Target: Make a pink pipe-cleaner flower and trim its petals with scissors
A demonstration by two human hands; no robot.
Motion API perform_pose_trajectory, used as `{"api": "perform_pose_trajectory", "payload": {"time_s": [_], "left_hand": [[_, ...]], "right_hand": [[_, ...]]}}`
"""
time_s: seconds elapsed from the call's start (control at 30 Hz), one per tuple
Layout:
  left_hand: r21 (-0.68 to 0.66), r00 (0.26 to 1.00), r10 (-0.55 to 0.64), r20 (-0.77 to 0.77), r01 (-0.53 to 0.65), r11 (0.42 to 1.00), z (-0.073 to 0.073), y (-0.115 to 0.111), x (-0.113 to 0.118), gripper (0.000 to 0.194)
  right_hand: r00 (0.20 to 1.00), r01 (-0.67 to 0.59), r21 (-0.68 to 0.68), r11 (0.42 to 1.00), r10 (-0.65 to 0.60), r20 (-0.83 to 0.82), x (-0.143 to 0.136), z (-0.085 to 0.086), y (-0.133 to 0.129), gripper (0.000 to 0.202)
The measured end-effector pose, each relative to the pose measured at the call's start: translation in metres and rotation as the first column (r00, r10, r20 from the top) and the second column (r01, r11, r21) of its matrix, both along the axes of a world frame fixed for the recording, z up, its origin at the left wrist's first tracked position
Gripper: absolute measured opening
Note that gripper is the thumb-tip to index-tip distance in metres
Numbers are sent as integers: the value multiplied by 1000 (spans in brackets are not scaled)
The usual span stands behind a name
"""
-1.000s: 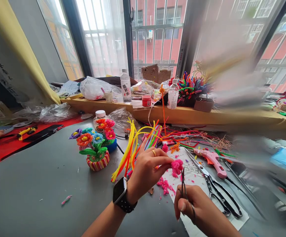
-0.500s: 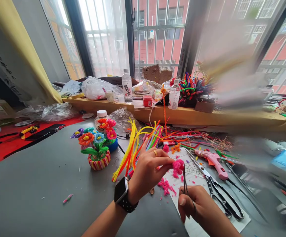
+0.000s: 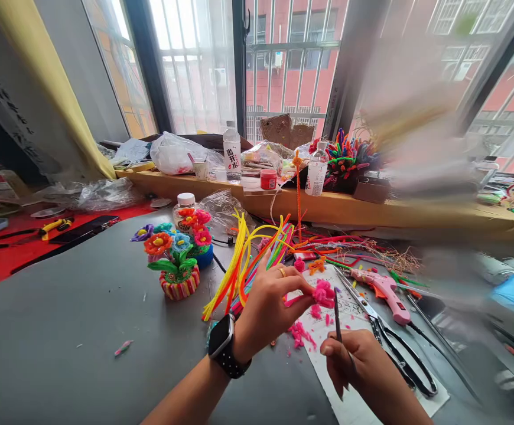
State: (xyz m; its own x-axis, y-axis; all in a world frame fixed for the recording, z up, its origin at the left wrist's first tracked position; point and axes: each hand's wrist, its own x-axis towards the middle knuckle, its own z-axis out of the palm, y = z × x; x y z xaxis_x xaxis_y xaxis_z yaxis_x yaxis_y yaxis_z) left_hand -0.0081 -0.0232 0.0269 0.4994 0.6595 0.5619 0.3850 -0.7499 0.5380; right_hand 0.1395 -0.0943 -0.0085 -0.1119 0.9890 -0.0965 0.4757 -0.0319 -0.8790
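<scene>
My left hand (image 3: 275, 304), with a watch on its wrist, pinches a pink fuzzy pipe-cleaner piece (image 3: 323, 293) between thumb and fingertips. In my right hand (image 3: 354, 357) is a small pair of scissors (image 3: 337, 316), blades upward and nearly together, just right of the pink piece. Its handles are partly hidden by my fingers. Pink fuzz clippings (image 3: 300, 335) lie below on a sheet of white paper (image 3: 323, 360). Behind my left hand spreads a bundle of yellow, orange and other coloured pipe cleaners (image 3: 234, 260).
Large scissors (image 3: 385, 336) and a pink glue gun (image 3: 385, 289) with its cable lie to the right. A striped pot of pipe-cleaner flowers (image 3: 179, 283) stands left, before a white-capped bottle (image 3: 185, 203). Bottles and a red jar (image 3: 268, 179) line the wooden sill (image 3: 221, 192).
The scissors' blades have come closer together and moved slightly right, away from the pink piece. Both hands stay nearly in place, and the view has shifted a little.
</scene>
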Motion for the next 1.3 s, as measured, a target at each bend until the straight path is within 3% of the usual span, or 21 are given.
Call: {"api": "perform_pose_trajectory", "payload": {"time_s": [0.2,0.33,0.43,0.6,0.73,0.87,1.17,1.3], "left_hand": [[-66,999,-25,45,28,997,0,1,0,7],[-167,977,-131,170,159,973,3,3,0,12],[-265,918,-229,324,320,909,4,5,0,17],[-390,805,-241,542,495,776,1,8,-1,18],[-538,762,-137,633,560,631,-2,6,0,15],[-625,720,-10,694,609,489,-3,5,4,17],[-697,724,80,686,621,359,-4,8,4,25],[-722,739,98,666,606,334,-7,10,6,26]], "right_hand": [[999,-49,105,993,49,6,3,-1,-1,68],[995,-28,138,990,14,101,8,1,0,58],[978,54,100,994,-73,194,15,-2,4,47],[936,166,90,982,-185,300,28,-17,16,45],[910,259,141,955,-291,297,31,-28,23,54],[890,268,73,961,-276,363,34,-33,23,51],[876,207,36,978,-201,439,44,-33,19,46],[852,205,137,969,-246,462,48,-32,19,39]]}}
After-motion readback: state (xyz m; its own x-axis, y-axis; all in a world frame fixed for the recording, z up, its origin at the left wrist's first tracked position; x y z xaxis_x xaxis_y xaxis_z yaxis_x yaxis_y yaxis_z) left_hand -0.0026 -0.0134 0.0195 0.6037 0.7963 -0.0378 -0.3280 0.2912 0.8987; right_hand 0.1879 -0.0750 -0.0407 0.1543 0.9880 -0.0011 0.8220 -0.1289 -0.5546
